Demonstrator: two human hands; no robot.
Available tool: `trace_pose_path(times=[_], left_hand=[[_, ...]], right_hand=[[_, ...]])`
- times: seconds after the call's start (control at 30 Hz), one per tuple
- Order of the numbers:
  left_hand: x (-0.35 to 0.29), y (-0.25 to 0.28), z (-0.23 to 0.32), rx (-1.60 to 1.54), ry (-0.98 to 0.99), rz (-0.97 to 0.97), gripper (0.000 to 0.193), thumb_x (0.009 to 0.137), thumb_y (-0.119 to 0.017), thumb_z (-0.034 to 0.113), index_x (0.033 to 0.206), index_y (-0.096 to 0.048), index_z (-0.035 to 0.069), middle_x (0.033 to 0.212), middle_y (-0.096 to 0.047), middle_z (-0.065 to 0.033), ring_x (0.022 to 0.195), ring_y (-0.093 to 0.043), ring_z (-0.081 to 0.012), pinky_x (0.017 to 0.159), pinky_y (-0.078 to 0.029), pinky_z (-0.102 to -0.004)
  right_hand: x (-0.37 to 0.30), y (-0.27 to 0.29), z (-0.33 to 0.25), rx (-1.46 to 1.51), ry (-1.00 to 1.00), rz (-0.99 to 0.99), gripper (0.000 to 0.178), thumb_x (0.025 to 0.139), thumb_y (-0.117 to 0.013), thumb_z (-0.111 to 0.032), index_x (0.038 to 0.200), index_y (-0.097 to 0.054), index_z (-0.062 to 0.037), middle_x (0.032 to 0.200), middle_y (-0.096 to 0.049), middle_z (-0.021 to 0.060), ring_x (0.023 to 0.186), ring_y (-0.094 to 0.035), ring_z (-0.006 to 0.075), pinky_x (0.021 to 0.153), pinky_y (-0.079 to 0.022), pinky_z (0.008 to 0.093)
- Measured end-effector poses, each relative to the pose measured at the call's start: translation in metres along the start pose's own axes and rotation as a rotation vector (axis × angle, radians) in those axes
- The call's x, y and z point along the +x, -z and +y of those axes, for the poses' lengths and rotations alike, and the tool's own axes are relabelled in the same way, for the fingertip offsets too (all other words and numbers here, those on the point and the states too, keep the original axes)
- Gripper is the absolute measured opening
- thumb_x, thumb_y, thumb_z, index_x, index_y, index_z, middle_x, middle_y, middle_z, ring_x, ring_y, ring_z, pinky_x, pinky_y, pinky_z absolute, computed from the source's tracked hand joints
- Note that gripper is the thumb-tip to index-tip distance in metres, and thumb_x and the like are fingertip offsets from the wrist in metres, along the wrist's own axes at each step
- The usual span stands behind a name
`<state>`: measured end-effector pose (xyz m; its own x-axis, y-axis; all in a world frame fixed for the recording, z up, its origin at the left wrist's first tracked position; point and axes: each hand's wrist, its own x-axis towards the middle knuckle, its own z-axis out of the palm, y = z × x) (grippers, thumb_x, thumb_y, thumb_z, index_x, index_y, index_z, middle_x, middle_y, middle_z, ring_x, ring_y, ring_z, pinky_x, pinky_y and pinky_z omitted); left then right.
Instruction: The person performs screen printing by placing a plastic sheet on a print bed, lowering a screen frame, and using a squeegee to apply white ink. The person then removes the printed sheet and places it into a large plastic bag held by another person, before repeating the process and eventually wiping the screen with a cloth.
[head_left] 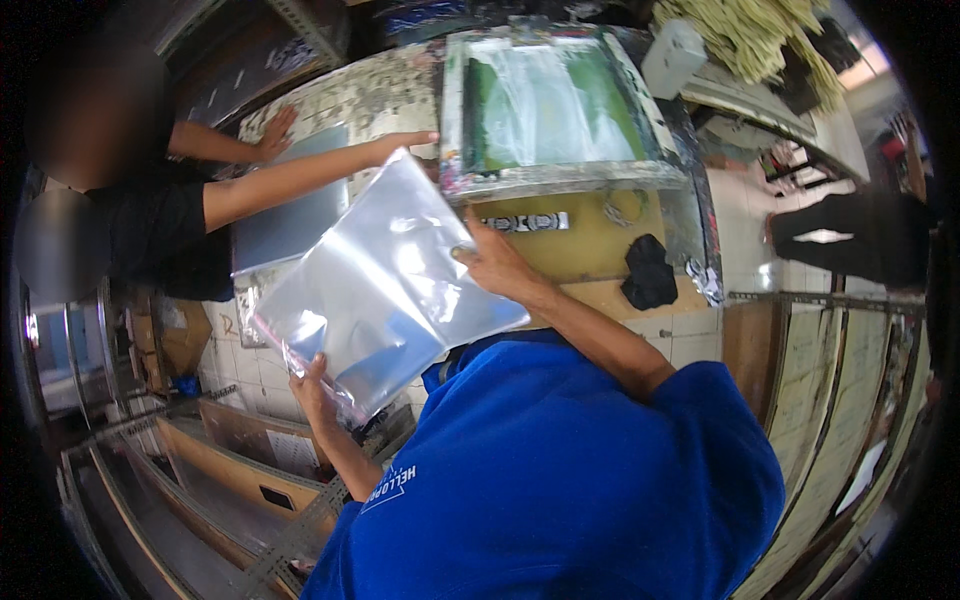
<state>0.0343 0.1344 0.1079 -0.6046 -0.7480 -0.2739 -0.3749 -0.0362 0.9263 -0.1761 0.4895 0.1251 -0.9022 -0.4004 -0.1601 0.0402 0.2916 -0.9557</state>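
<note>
A stack of clear, glossy plastic bags point(370, 265) is held tilted in front of my body. My left hand point(315, 395) grips its lower left edge, the thumb on top. On the right side my right hand point(495, 262) pinches the edge, its thumb also over the plastic. Just beyond lies a screen-printing frame point(560, 174) whose mesh is green with white smears. Between the frame and me, a yellowish board point(590, 250) carries a black-and-white printed strip point(545, 221) and a crumpled black cloth point(650, 272).
At the left a co-worker's arm point(290, 185) reaches across the table beside the bags, over another clear sheet stack point(275, 235). Yellowish cloths point(745, 35) are piled far right. Slotted racks of boards point(235, 450) stand lower left. Another person point(850, 235) is at the right.
</note>
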Motion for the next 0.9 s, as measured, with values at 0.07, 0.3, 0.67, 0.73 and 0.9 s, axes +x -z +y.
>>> trace_pose_path(times=[0.07,0.3,0.67,0.73,0.9], left_hand=[[-0.006,-0.002,0.000,0.039,0.069,0.018,0.029,0.079,-0.078,0.015,0.097,-0.065,-0.002,0.081,-0.061,-0.0037,0.070,-0.056,-0.0133,0.061,-0.042,-0.0302],[-0.037,-0.037,0.012,0.019,0.071,0.019,0.030,0.080,-0.079,0.017,0.091,-0.061,-0.004,0.071,-0.056,-0.0027,0.057,-0.048,-0.0098,0.048,-0.034,-0.0264],[0.010,-0.222,0.052,0.195,0.004,-0.336,0.021,0.080,-0.078,0.008,0.091,-0.066,-0.006,0.082,-0.065,-0.0053,0.072,-0.058,-0.0145,0.068,-0.047,-0.0289],[0.022,-0.264,0.059,0.172,-0.076,-0.449,0.016,0.081,-0.078,0.008,0.086,-0.068,-0.003,0.077,-0.063,-0.0011,0.067,-0.054,-0.0116,0.062,-0.044,-0.0289],[0.083,-0.323,0.075,0.257,-0.103,-0.508,0.016,0.082,-0.078,0.008,0.089,-0.068,-0.002,0.069,-0.059,0.0012,0.058,-0.048,-0.0087,0.053,-0.038,-0.0258]], right_hand=[[0.004,0.000,0.008,-0.015,0.042,0.003,0.074,0.091,-0.062,-0.011,0.150,-0.022,0.0086,0.127,-0.056,0.0351,0.120,-0.056,0.0418,0.103,-0.041,0.0412],[0.029,0.032,-0.002,-0.017,-0.001,-0.190,0.079,0.089,-0.063,-0.010,0.151,-0.018,0.0084,0.138,-0.047,0.0368,0.131,-0.047,0.0420,0.111,-0.035,0.0422],[-0.025,0.155,0.171,-0.025,-0.419,0.394,0.075,0.085,-0.072,-0.020,0.143,-0.037,0.0106,0.141,-0.049,0.0270,0.131,-0.049,0.0327,0.107,-0.038,0.0352],[-0.036,0.182,0.176,0.138,-0.306,0.431,0.072,0.086,-0.071,-0.017,0.144,-0.037,0.0096,0.141,-0.049,0.0265,0.132,-0.048,0.0303,0.108,-0.038,0.0344],[-0.007,0.214,0.152,0.106,-0.290,0.507,0.062,0.086,-0.070,-0.016,0.137,-0.045,0.0096,0.132,-0.057,0.0249,0.125,-0.053,0.0303,0.105,-0.040,0.0361]])
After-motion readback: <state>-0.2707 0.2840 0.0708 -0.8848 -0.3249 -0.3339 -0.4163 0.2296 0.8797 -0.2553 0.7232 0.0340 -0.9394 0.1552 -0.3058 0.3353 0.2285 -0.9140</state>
